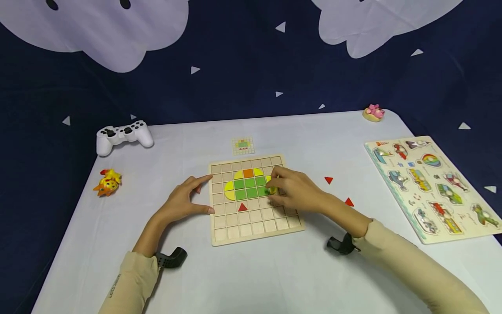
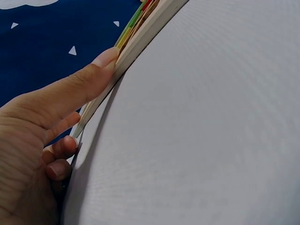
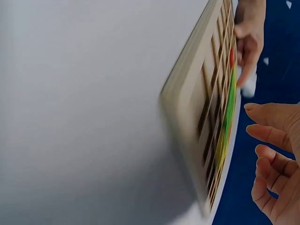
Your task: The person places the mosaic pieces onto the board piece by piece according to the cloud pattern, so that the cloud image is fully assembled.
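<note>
A wooden grid board (image 1: 235,233) lies on the white table with flat coloured pieces in its cells. Green squares (image 1: 251,192) form its middle block, with an orange square (image 1: 248,173) above and yellow rounded pieces (image 1: 229,190) around. One red triangle (image 1: 243,207) sits below them. My left hand (image 1: 182,198) rests at the board's left edge, thumb and index finger spread along it. Over the pattern's right end is my right hand (image 1: 296,189), partly covering the yellow pieces there. In the right wrist view, its thumb and index fingertips (image 3: 251,129) are slightly apart with nothing between them.
Loose red triangles (image 1: 328,179) lie right of the board; a red piece (image 1: 198,189) shows beneath the left hand. A small pattern card (image 1: 243,146) lies behind it. Around stand a white game controller (image 1: 124,136), a yellow-orange figurine (image 1: 108,183), a pink figurine (image 1: 374,113) and a picture puzzle (image 1: 396,198).
</note>
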The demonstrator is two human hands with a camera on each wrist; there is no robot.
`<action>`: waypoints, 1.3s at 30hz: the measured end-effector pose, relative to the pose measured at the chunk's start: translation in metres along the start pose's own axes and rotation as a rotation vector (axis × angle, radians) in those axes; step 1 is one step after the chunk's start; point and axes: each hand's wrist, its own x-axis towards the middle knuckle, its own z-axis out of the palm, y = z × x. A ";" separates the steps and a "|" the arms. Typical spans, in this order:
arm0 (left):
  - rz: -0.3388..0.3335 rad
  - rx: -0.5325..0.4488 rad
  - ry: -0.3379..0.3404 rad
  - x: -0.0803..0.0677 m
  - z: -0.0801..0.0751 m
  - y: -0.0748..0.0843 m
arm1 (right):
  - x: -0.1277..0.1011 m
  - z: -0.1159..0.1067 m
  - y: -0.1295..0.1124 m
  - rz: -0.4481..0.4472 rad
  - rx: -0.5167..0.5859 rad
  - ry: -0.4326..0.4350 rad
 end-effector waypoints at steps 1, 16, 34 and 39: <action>0.001 0.000 0.000 0.000 0.000 0.000 | -0.004 -0.003 0.005 0.015 -0.003 0.003; 0.004 -0.001 -0.003 0.000 0.000 0.000 | -0.063 -0.033 0.069 0.181 -0.151 0.054; 0.017 -0.005 -0.004 -0.002 -0.001 0.000 | -0.087 -0.043 0.090 0.251 -0.231 -0.031; 0.013 -0.002 -0.006 -0.001 -0.002 0.000 | -0.089 -0.043 0.092 0.265 -0.228 -0.017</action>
